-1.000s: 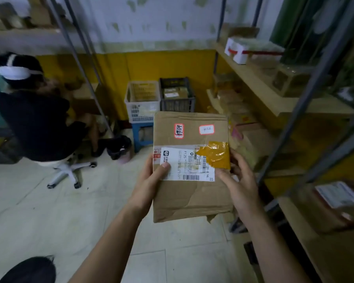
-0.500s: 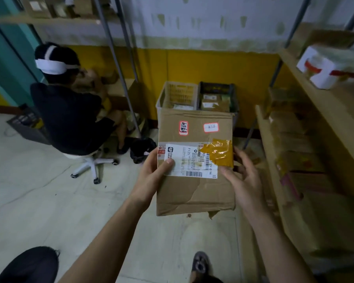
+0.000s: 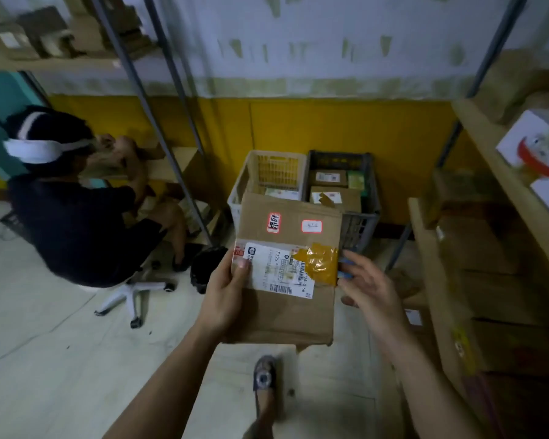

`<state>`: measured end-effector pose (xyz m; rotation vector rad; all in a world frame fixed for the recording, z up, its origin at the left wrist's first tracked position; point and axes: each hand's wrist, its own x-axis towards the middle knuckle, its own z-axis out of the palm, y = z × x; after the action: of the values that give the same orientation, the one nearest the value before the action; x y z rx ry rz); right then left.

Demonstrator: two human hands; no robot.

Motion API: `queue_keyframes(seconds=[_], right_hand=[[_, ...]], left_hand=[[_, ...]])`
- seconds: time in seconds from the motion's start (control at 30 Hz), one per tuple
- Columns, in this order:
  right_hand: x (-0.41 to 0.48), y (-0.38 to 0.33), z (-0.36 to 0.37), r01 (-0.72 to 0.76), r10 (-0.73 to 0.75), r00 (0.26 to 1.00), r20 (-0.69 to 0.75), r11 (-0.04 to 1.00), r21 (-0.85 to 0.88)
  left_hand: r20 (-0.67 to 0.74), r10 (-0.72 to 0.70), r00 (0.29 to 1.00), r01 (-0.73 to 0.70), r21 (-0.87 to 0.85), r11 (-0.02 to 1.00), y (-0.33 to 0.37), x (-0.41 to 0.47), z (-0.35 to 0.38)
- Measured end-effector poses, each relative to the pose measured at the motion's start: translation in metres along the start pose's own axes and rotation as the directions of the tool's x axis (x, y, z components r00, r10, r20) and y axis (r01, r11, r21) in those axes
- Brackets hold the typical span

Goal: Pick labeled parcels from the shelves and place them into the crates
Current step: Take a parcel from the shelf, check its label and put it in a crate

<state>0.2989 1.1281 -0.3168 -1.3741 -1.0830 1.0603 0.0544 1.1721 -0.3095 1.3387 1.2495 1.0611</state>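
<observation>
Yellow-and-white wall [image 3: 314, 122] behind; pale tiled floor [image 3: 45, 327] below. Wooden shelves [image 3: 495, 172] along the right, loaded with brown boxes and one white box with red band [image 3: 539, 160]. Seated person in dark top [image 3: 73, 229] at left on a white swivel chair [image 3: 130, 296], facing a second rack.

Two crates side by side against the wall: white crate [image 3: 267, 172] left, dark crate [image 3: 358, 217] right, each with parcels inside.

Cardboard parcel [image 3: 286, 274] held upright in mid-air, in front of and overlapping the white crate's near edge. White shipping label [image 3: 276, 274] across its middle, yellow tape patch [image 3: 320, 261] over the label's right end, two small red-bordered stickers above.

Left hand [image 3: 225, 293] gripping the parcel's left edge, thumb pressed flat on the label, remaining fingers hidden behind. Right hand [image 3: 368, 289] at the right edge, fingers loosely spread and blurred; contact with the parcel not determinable.

One shoe [image 3: 263, 378] visible below.
</observation>
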Motion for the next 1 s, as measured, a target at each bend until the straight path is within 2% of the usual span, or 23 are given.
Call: queue_keyframes(seconds=[0.13, 0.27, 0.37, 0.47, 0.57, 0.77, 0.9, 1.0], right_hand=[[0.069, 0.005, -0.013, -0.012, 0.013, 0.994, -0.105, 1.0, 0.009], [0.153, 0.0, -0.036, 0.02, -0.016, 0.972, -0.234, 1.0, 0.014], [0.221, -0.014, -0.053, -0.032, 0.023, 0.987, -0.162, 0.998, -0.055], [0.286, -0.017, -0.056, -0.049, 0.038, 0.998, -0.059, 0.98, -0.195], [0.339, -0.004, -0.061, -0.091, 0.068, 0.99, -0.121, 0.976, -0.196], [0.436, 0.02, -0.076, -0.178, 0.139, 0.977, -0.162, 0.951, -0.254], [0.513, 0.038, -0.096, -0.162, 0.117, 0.979, -0.168, 0.946, -0.281], [0.577, 0.054, -0.122, -0.182, 0.121, 0.973, -0.198, 0.927, -0.328]], left_hand=[[0.1, 0.059, 0.993, -0.071, 0.126, 0.989, -0.008, 0.085, 0.019], [0.3, 0.105, 0.948, -0.182, 0.24, 0.954, -0.007, 0.191, 0.031], [0.48, 0.142, 0.866, -0.335, 0.343, 0.878, 0.016, 0.272, 0.041], [0.567, 0.205, 0.798, -0.481, 0.392, 0.784, 0.037, 0.353, 0.052], [0.662, 0.225, 0.715, -0.591, 0.401, 0.7, 0.049, 0.42, 0.071], [0.78, 0.242, 0.577, -0.755, 0.395, 0.524, 0.044, 0.529, 0.118], [0.787, 0.18, 0.59, -0.757, 0.461, 0.463, 0.042, 0.609, 0.161], [0.816, 0.105, 0.568, -0.743, 0.453, 0.493, 0.041, 0.677, 0.195]])
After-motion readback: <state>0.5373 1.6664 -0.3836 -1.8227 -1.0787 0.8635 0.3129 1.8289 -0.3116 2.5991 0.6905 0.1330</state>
